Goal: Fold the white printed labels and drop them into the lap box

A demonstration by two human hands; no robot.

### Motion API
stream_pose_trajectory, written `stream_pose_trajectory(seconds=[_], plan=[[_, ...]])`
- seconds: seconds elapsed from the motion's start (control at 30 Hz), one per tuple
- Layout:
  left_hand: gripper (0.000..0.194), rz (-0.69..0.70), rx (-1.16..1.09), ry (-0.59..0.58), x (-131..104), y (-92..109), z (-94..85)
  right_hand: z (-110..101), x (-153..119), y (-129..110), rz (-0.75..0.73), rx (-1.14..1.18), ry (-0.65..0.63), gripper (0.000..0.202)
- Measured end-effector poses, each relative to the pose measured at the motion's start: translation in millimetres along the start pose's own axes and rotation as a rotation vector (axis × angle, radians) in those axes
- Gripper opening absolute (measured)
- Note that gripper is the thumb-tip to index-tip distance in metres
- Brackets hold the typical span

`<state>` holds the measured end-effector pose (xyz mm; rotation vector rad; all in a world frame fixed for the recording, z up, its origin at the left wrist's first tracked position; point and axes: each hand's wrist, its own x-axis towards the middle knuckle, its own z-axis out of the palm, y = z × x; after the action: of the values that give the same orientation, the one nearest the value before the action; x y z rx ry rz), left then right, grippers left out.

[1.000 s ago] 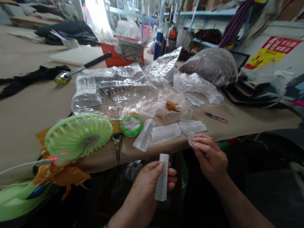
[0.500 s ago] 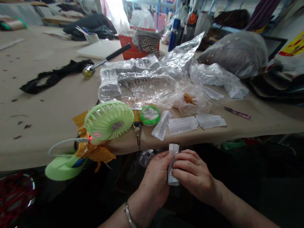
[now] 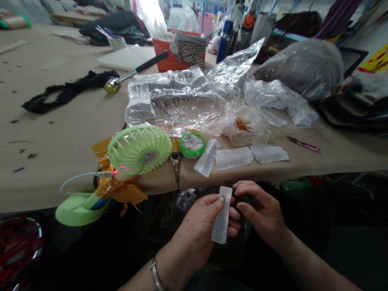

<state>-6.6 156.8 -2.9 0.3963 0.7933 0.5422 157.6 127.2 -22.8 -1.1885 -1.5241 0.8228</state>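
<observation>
In my left hand point(image 3: 200, 224) is a small stack of printed paper labels point(image 3: 222, 218), pinched under the thumb with the fingers behind it. My right hand point(image 3: 263, 212) is just right of the stack, its thumb and index finger apart, with nothing seen between them. Beyond both hands, along the table's front edge, lie more printed labels: a slanted pile point(image 3: 207, 158), a middle pile point(image 3: 234, 158) and a right-hand pile point(image 3: 269, 153). A green round dish point(image 3: 192, 145) with white padding in it sits behind the slanted pile.
A light green fan point(image 3: 139, 150) and a soldering-iron-like tool point(image 3: 175, 165) are at the table edge on the left. Clear plastic bags point(image 3: 182, 107) spread behind. Thread snips point(image 3: 303, 144) lie at right. A hammer-like tool point(image 3: 136, 72) rests farther back.
My right hand has come off the label stack and moved right, its fingers parting. The left hand keeps the stack, which now tilts and shows its printed face.
</observation>
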Motion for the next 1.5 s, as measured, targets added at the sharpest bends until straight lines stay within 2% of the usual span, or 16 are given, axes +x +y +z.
stream_pose_trajectory(seconds=[0.07, 0.13, 0.2, 0.27, 0.4, 0.53, 0.63, 0.77, 0.83, 0.93, 1.03, 1.1, 1.3, 1.4, 1.5], plan=[[0.022, -0.055, 0.059, -0.034, -5, 1, 0.7, -3, 8, 5, 0.296, 0.296, -0.112, 0.030], [0.026, -0.076, 0.095, -0.077, -8, 1, 0.9, -4, 17, 10, 0.490, 0.576, -0.337, 0.044], [0.029, -0.074, 0.112, -0.112, -10, -1, 0.2, -2, 24, 15, 0.562, 0.744, -0.491, 0.049], [0.029, -0.068, 0.119, -0.125, -11, -3, -1.2, 2, 28, 21, 0.551, 0.825, -0.528, 0.042], [0.027, -0.064, 0.131, -0.101, -11, -4, -3.5, 10, 27, 29, 0.525, 0.910, -0.514, 0.026], [0.025, -0.037, 0.123, -0.067, -10, -3, -5.6, 12, 24, 24, 0.541, 0.797, -0.476, 0.036], [0.024, -0.018, 0.112, -0.028, -11, -2, -8.5, 12, 21, 9, 0.410, 0.435, -0.344, 0.040], [0.025, 0.017, 0.121, 0.043, -12, -1, -12.1, 14, 16, -11, 0.000, -0.209, -0.171, 0.034], [0.025, 0.040, 0.124, 0.049, -12, -1, -12.6, 17, 14, -16, -0.133, -0.381, -0.155, 0.033], [0.026, 0.065, 0.134, 0.045, -12, 0, -13.0, 21, 14, -17, -0.203, -0.465, -0.158, 0.029], [0.024, 0.076, 0.121, 0.059, -14, 0, -14.2, 24, 14, -15, -0.171, -0.440, -0.132, 0.031], [0.023, 0.084, 0.110, 0.071, -15, 0, -15.5, 27, 14, -14, -0.095, -0.377, -0.125, 0.032], [0.021, 0.123, 0.130, 0.096, -20, 0, -20.5, 39, 17, -14, 0.060, -0.172, -0.180, 0.025], [0.022, 0.153, 0.163, 0.126, -24, 3, -23.5, 48, 20, -14, 0.229, 0.021, -0.123, 0.027], [0.023, 0.199, 0.219, 0.170, -29, 7, -25.9, 56, 24, -12, 0.391, 0.266, -0.099, 0.021]])
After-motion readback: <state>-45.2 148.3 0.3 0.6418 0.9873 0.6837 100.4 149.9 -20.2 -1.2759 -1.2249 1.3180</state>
